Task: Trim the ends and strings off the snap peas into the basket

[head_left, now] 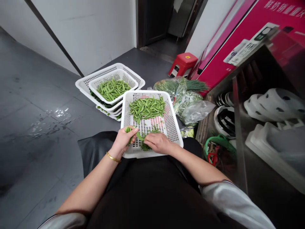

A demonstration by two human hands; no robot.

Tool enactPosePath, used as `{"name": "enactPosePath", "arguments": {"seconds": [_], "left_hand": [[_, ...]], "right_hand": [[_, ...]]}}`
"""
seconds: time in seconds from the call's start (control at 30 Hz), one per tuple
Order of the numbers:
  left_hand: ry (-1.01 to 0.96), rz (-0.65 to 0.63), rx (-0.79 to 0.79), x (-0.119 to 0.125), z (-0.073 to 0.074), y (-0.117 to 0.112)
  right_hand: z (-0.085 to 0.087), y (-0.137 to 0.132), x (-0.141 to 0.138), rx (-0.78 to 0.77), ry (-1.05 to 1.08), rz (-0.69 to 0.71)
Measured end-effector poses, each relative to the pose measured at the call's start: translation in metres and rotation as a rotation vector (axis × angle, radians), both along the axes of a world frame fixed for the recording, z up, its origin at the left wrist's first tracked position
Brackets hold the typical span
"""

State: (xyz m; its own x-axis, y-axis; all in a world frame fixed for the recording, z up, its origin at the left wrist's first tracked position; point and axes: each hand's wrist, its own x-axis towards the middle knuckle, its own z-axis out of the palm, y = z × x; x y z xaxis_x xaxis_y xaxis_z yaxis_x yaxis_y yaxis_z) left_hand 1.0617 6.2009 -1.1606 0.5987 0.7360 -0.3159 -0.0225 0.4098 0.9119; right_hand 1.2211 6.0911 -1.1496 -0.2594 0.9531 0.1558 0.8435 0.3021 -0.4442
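Left half of frame: dark grey tiled floor (35,127), wet in spots. Centre frame, on the lap: white perforated plastic basket (175,130), with a loose pile of green pea pods (147,108) toward its far end. At the near rim, left hand (122,140) closed around one slim green pod (139,136) and a few more; right hand (158,143) curled, fingertips pinching that pod's end. Best done over the basket: hold firm, snap the tip, draw the string along the seam in one steady pull, and drop scraps onto the small heap of green trimmings (145,147).

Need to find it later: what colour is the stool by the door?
The stool is red; head view.
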Motion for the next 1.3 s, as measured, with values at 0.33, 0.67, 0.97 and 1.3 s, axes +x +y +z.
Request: {"name": "enactPosePath", "arguments": {"seconds": [0.33, 0.67, 0.97, 1.3], "left_hand": [[-0.015, -0.179, -0.081, 0.003, -0.004, -0.013], [-0.138, -0.336, -0.289, -0.011, -0.006, -0.006], [-0.052, -0.509, -0.227, -0.006, -0.006, -0.005], [-0.195, -0.322, 0.081, -0.003, 0.026, -0.018]], "right_hand": [[0.002, -0.003, -0.015, 0.0, 0.178, 0.126], [0.013, -0.004, 0.045, -0.107, 0.631, -0.375], [0.02, 0.004, 0.003, -0.041, -0.326, 0.102], [0.013, 0.016, -0.003, 0.027, 0.499, -0.068]]}}
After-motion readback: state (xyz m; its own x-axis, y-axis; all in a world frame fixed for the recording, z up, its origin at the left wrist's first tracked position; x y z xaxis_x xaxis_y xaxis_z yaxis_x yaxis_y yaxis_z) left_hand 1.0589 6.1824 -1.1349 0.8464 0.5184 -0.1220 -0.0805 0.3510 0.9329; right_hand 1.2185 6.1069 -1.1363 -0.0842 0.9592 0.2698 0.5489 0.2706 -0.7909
